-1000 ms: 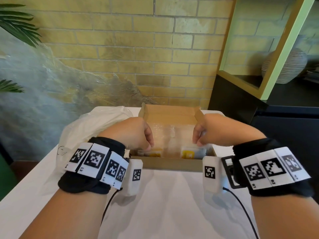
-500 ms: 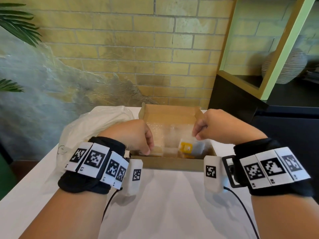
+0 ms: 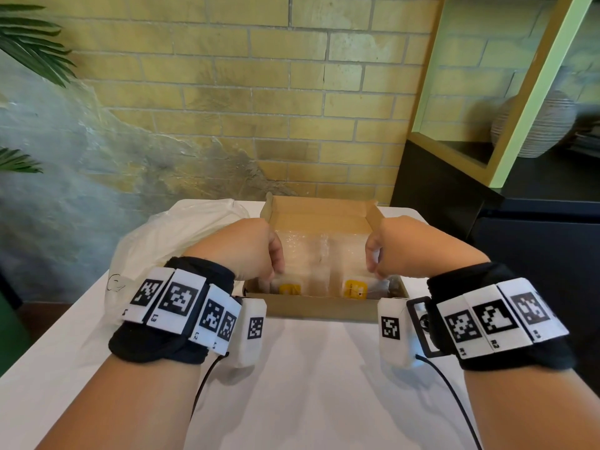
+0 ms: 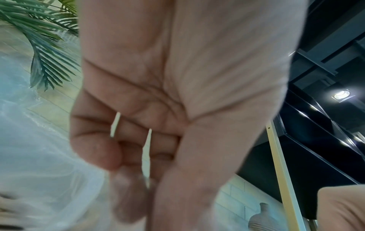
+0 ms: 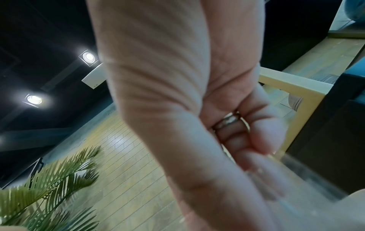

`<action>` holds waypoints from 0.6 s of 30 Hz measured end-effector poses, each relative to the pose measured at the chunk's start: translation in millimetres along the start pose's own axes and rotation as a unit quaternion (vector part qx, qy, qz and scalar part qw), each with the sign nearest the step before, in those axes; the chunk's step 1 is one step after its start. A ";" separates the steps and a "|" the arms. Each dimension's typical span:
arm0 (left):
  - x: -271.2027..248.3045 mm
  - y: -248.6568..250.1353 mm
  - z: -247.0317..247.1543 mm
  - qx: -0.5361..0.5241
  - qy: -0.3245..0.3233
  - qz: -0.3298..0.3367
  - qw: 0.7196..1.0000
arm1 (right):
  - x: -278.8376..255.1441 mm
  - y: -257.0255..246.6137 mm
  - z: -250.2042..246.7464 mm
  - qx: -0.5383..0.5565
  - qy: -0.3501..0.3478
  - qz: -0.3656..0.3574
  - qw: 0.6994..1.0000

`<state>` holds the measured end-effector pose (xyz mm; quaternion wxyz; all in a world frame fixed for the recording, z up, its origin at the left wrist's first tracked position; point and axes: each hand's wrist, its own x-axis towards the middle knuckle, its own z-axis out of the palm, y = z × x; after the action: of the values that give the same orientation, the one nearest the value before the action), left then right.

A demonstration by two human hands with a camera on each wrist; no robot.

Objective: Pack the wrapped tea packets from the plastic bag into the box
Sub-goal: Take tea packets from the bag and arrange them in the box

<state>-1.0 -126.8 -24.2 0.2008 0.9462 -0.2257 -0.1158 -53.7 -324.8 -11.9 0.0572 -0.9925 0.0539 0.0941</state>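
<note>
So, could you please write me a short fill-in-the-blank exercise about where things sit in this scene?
1. The cardboard box stands on a white ____.
2. The plastic bag lies to the ____ of the box.
3. The left hand and right hand both reach into the ____.
4. The labels on the tea packets in the box are ____ in colour.

Missing words: table; left; box; yellow

The setting looks like a café or shop interior: a yellow brick wall [image 3: 292, 92] beyond the hands, palm fronds [image 3: 29, 43] to their left, a ribbed vase [image 3: 532, 125] on dark shelving to their right, recessed ceiling spotlights [image 5: 88, 57] overhead.
</note>
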 end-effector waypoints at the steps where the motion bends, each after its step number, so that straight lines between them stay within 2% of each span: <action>1: 0.2 0.6 -0.2 0.002 0.005 -0.001 1.000 | -0.1 -1.1 0.3 -0.004 -0.010 0.000 1.000; 9: 0.1 -1.0 1.5 0.018 -0.001 -0.013 1.000 | 0.3 1.9 11.2 -0.041 -0.024 -0.006 0.999; 15: 2.6 -1.6 -1.2 0.015 0.042 0.004 0.999 | 0.0 5.9 3.4 -0.022 0.019 -0.020 0.999; 18: 3.0 -2.4 0.0 0.016 0.041 0.000 0.999 | 0.8 5.0 6.1 -0.026 0.001 -0.019 0.999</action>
<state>2.5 -126.3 -25.6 0.1950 0.9532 -0.2190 -0.0729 -54.6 -329.1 -18.5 0.0328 -0.9945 0.0329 0.0935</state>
